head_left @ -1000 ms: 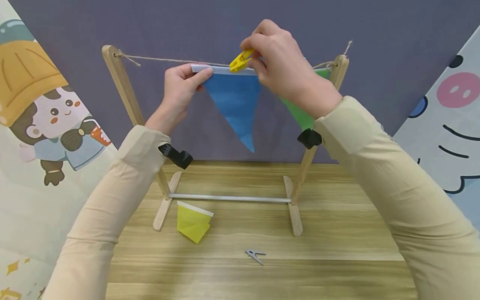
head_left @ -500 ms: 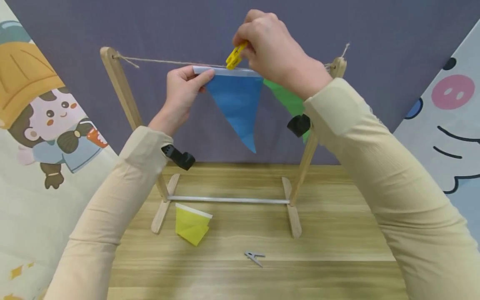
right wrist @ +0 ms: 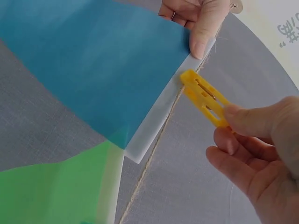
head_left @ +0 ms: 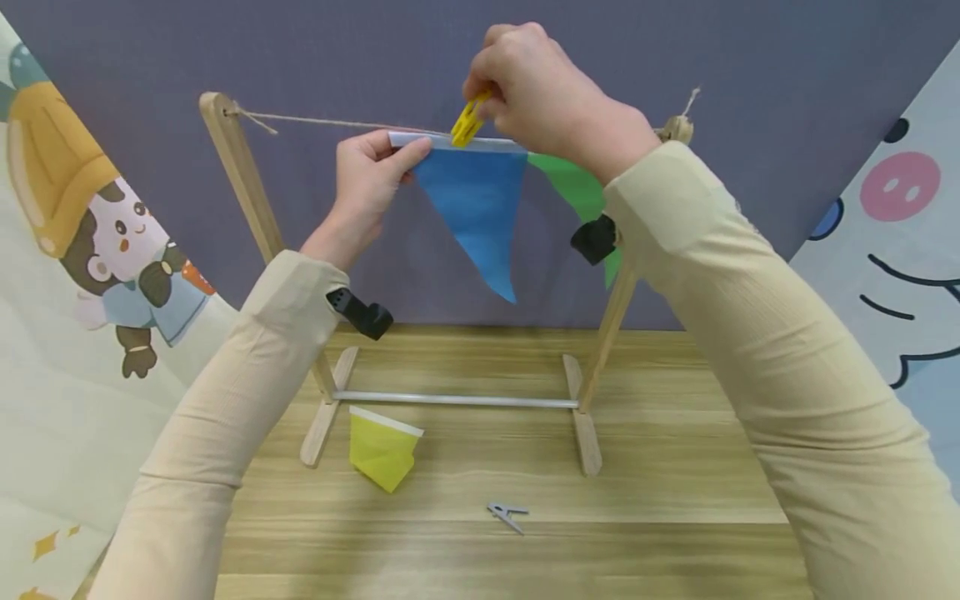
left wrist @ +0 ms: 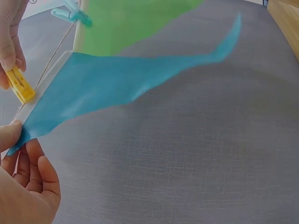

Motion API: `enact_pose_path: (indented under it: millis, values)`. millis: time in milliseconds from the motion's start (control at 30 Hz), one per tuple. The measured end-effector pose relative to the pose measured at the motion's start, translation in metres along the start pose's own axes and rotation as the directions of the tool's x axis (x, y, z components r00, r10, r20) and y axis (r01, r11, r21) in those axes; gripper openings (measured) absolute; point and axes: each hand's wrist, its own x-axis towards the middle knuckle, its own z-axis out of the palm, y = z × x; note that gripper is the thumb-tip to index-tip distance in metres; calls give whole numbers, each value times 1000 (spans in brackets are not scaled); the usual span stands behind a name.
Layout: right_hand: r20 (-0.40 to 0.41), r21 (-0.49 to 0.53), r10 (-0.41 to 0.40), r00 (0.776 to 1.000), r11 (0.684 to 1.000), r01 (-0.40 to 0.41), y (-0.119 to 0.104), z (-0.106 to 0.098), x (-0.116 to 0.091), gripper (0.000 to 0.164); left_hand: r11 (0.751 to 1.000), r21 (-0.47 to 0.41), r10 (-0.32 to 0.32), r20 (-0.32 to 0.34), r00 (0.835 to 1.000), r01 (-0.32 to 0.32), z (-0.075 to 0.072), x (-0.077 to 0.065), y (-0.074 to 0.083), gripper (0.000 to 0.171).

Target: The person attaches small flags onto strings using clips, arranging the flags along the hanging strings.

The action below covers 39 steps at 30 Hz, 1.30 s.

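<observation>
My left hand (head_left: 365,187) pinches the left end of the blue pennant's white top band, thumb in front. The blue pennant (head_left: 483,208) hangs point down against the twine (head_left: 322,122). In my right hand (head_left: 543,96) a yellow clothespin (head_left: 468,121) is pinched between thumb and fingers. The clothespin's tip (right wrist: 189,77) sits over the white band and the twine in the right wrist view. To the right, a green pennant (head_left: 573,183) hangs partly behind my right wrist. A teal clothespin (left wrist: 72,13) holds it at the twine in the left wrist view.
A wooden stand with a left post (head_left: 243,179) and a right post (head_left: 611,333) carries the twine. A white rod (head_left: 457,400) joins its feet. On the table (head_left: 660,500) lie a folded yellow pennant (head_left: 384,450) and a grey clothespin (head_left: 507,514). Printed curtains flank both sides.
My right hand has moved left and slightly up with the yellow clothespin, whose tip then came down onto the band. My left hand keeps its pinch on the blue pennant.
</observation>
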Motion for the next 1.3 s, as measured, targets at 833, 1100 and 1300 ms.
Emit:
enact_pose_path:
  millis: [833, 1100, 1300]
  values:
    - [61, 36, -24, 998, 999, 22, -4, 18, -2, 29, 996, -89, 11, -20, 1000, -12, 4, -4, -17, 9]
    - [-46, 292, 219, 975, 936, -197, 0, 37, -5, 38, 997, -75, 1, -23, 1000, -3, 3, -4, -20, 11]
    - [-61, 421, 331, 942, 864, -276, 0, 46, -5, 34, 997, -75, -10, -30, 999, 8, 1, -5, -23, 8]
